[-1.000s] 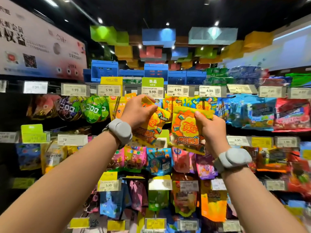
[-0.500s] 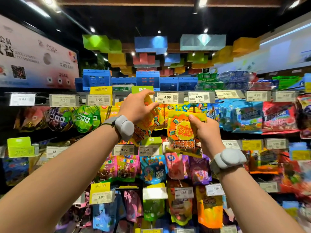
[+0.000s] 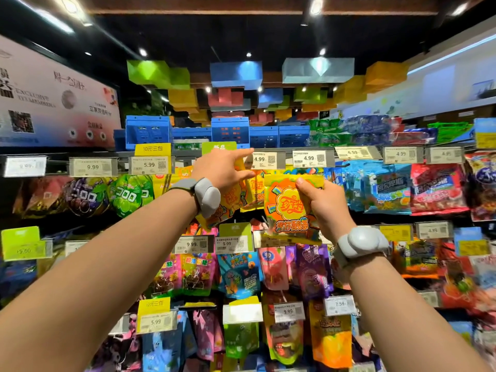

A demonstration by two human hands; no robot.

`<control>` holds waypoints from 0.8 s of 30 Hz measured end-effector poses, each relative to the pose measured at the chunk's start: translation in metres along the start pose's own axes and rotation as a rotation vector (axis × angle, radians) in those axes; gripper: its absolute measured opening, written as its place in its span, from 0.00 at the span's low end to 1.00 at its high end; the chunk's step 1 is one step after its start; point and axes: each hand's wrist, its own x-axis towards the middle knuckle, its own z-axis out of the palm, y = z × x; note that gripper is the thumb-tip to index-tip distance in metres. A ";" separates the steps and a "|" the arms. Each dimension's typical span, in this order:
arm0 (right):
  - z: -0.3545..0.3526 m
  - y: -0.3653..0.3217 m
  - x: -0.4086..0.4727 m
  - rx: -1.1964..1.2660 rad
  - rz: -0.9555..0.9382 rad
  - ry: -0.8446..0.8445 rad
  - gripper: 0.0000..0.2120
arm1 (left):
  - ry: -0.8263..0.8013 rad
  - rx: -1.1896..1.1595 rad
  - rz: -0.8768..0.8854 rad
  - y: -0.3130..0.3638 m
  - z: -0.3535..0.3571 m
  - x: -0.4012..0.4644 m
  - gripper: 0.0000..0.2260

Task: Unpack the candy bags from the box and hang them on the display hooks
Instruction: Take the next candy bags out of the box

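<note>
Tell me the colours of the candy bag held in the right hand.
Yellow candy bag with an orange splash and red lettering, seen in the head view.

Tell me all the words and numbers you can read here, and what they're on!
"9.99": white price tag on the top rail.
"5.99": price tag under the yellow "10元三包" sign.
"4.99": price tag by the left hand.
"4.99": next price tag.
"7.59": lower price tag.
"珍宝珠": yellow candy bag held by the right hand.
"EXCLUSIVE": wall banner.
Other tags and bags: too blurred.
</note>
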 end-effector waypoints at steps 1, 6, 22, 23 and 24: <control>-0.001 0.000 0.000 -0.023 -0.002 -0.011 0.13 | 0.007 0.023 0.004 0.000 0.001 0.001 0.27; -0.006 0.003 0.007 -0.061 0.013 -0.038 0.08 | -0.003 0.117 0.020 0.003 0.003 0.005 0.24; 0.007 0.023 0.027 -0.164 -0.009 -0.019 0.25 | -0.037 0.145 0.095 -0.001 -0.013 0.020 0.12; 0.010 0.023 0.028 -0.164 -0.006 -0.007 0.20 | -0.077 0.130 0.089 0.000 -0.016 0.021 0.11; 0.013 0.023 0.030 -0.156 -0.017 -0.002 0.18 | -0.113 0.114 0.085 0.001 -0.019 0.023 0.09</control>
